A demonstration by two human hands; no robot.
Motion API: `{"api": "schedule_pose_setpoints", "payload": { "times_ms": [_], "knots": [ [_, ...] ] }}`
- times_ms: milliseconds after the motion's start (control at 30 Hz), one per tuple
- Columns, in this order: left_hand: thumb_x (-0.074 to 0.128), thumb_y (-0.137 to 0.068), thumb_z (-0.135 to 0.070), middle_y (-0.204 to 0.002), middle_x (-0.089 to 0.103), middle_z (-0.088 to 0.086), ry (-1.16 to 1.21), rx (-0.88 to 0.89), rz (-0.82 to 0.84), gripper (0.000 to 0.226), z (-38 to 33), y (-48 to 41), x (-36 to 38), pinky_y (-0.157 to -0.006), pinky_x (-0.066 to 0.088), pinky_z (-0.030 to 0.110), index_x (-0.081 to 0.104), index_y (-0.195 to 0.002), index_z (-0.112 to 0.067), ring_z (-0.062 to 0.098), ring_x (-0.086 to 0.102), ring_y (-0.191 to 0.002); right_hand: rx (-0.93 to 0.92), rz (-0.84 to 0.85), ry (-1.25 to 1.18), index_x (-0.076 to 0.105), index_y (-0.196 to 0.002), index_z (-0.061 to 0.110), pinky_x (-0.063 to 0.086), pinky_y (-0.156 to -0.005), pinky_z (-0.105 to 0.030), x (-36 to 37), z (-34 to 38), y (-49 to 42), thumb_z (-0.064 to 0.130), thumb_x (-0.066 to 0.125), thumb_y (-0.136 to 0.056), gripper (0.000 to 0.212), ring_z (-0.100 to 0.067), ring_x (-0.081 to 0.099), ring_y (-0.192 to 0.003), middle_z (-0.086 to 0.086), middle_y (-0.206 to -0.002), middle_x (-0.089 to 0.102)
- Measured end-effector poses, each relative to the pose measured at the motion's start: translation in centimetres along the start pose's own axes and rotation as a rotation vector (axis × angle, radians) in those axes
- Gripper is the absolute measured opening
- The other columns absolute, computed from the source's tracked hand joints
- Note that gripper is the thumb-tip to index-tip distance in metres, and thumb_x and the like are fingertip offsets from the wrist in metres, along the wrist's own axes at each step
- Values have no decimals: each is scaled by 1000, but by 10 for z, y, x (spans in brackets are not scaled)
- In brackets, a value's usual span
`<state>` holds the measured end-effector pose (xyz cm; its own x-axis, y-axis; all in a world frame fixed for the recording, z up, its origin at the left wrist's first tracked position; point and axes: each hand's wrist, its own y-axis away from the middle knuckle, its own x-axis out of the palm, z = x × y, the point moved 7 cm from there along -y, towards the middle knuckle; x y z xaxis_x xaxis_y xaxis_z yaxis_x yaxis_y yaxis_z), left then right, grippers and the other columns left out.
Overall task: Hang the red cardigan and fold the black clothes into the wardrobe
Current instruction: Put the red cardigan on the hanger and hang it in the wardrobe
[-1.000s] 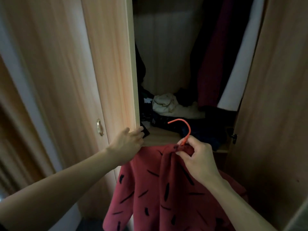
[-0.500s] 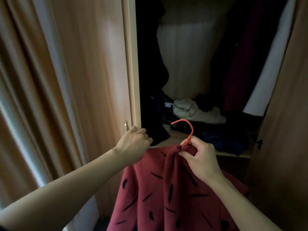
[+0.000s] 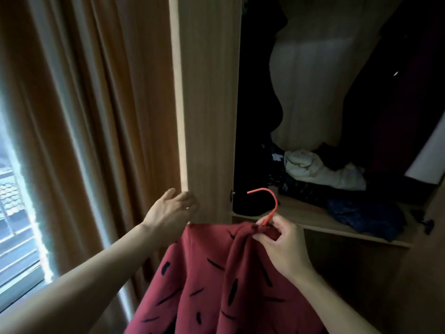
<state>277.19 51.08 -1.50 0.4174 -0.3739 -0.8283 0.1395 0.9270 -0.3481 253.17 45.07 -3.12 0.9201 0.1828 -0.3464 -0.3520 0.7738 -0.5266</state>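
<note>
The red cardigan [image 3: 216, 280], marked with short black dashes, hangs on an orange hanger [image 3: 272, 201] in front of the open wardrobe. My right hand [image 3: 279, 244] pinches the cardigan's collar at the base of the hanger hook. My left hand [image 3: 171, 210] rests with straight fingers on the edge of the left wardrobe door [image 3: 207, 104]. Dark clothes [image 3: 361, 208] lie heaped on the wardrobe shelf [image 3: 301, 214].
Dark and maroon garments [image 3: 395, 97] hang at the right inside the wardrobe, and a black one [image 3: 255, 116] hangs at the left. A pale bundle [image 3: 313, 169] lies on the heap. Brown curtains [image 3: 96, 116] and a bright window [image 3: 14, 213] are at the left.
The left door has swung further open under my left hand, showing more of the wardrobe's inside. The view has turned left to the curtains and window. My right hand keeps its hold.
</note>
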Motion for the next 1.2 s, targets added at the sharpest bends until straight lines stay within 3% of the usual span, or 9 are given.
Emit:
{"api": "schedule_pose_setpoints", "payload": {
  "times_ms": [67,200,367,467,600,733,900,1033,1200],
  "knots": [
    [61,-71,-22,-131,64,-5,-24,63,6,54,-13,1,0,-101,49,43,67,-124,-20,11,52,-128,-7,18,-21,69,-77,21,51,-75,-14,11,7,-4,0,80,-73,24,-5,70,-79,9,-78,72],
    [6,-76,-24,-139,54,-3,12,33,-17,77,-25,-6,0,-113,31,43,54,-136,-18,14,37,-138,-23,26,-34,68,-77,20,52,-74,-15,15,19,-11,0,79,-74,23,-6,69,-78,8,-77,72],
    [51,-74,-23,-127,61,-12,125,-108,18,47,-2,0,6,-97,43,34,64,-119,-24,9,43,-132,-41,3,-6,68,-79,22,52,-75,-14,5,25,-16,2,80,-76,23,-3,69,-79,10,-79,72],
    [44,-85,-27,-129,56,-15,153,-101,54,34,-13,-3,7,-98,37,36,63,-114,-28,13,33,-140,-49,8,17,69,-79,21,52,-75,-14,3,28,-17,4,79,-77,20,-4,69,-79,10,-79,72],
    [37,-94,-44,-113,61,-11,299,-222,42,29,-26,-13,-7,-97,37,38,59,-105,-28,16,43,-125,-86,-15,64,69,-77,20,50,-71,-12,-6,33,-19,2,80,-75,21,-3,69,-76,11,-75,71],
    [40,-88,-52,-100,65,-11,640,-135,-101,34,-50,-24,-34,-88,48,38,61,-104,-30,16,58,-101,-90,-26,110,70,-76,21,53,-70,-17,-18,35,-21,3,81,-74,22,-5,69,-75,10,-74,71],
    [44,-86,-52,-108,65,-11,884,-20,-217,46,-81,-36,-53,-92,48,30,64,-118,-24,8,59,-102,-65,-43,103,70,-78,22,58,-75,-28,-38,35,-24,5,83,-73,22,-8,70,-76,9,-76,72],
    [64,-84,-55,-104,63,-14,1022,-27,-406,45,-91,-38,-63,-89,46,19,67,-117,-23,2,58,-100,-75,-55,71,69,-77,20,57,-75,-30,-59,42,-26,2,81,-73,23,-9,70,-75,5,-77,72],
    [74,-80,-25,-89,59,-17,1035,-176,-715,20,-101,-48,-85,-77,48,22,72,-99,-17,3,57,-85,-152,-64,45,69,-80,19,54,-73,-21,-77,56,-32,-1,81,-73,23,-9,70,-76,6,-76,72]
  ]
}}
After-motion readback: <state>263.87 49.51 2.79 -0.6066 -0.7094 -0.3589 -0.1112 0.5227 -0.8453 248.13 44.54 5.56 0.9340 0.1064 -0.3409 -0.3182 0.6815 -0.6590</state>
